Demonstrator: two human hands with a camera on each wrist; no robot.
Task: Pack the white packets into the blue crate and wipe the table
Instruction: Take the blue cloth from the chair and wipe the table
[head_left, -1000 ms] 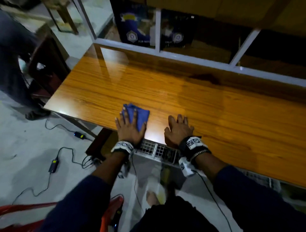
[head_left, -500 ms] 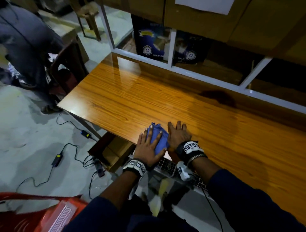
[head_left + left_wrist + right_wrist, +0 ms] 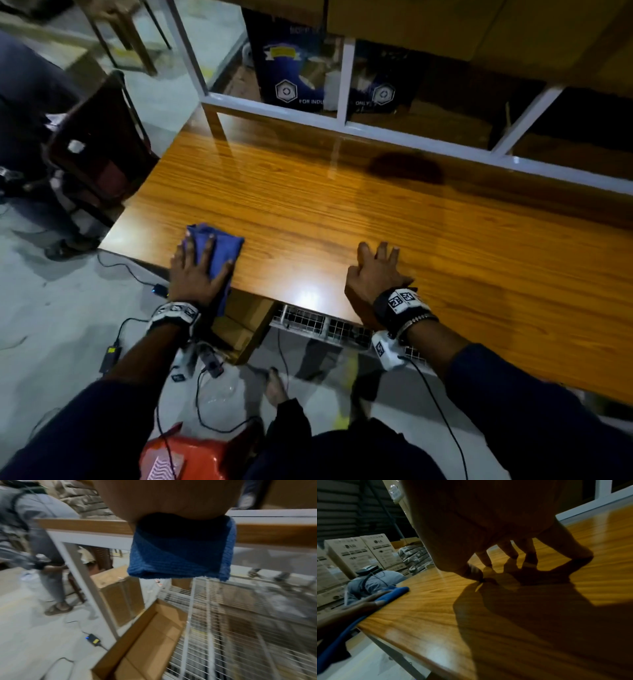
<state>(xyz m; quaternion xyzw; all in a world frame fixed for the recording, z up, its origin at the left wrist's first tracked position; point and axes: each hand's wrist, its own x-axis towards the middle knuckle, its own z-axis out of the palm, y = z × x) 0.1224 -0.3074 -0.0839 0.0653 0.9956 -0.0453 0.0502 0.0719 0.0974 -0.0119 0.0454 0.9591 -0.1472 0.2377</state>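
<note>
Nearest the wearer, a red plastic chair (image 3: 181, 460) and trailing cables are seen on the floor in the head view. At the table's (image 3: 342, 212) near edge, the left hand (image 3: 197, 270) is laid flat, fingers straight, on a folded blue cloth (image 3: 222, 246), which is pressed against the wood near the left corner. Only the left wrist view shows that part of the cloth (image 3: 180, 553) hangs over the edge, above an open cardboard box (image 3: 145, 642) and a wire rack (image 3: 231, 628). The right hand (image 3: 375, 274) is rested on the tabletop well apart from the cloth, released and holding nothing; in the right wrist view its fingertips (image 3: 583, 555) are seen touching the surface. Neither packets nor crate are shown in any view. Farther off, printed cartons (image 3: 368, 550) are stacked.
</note>
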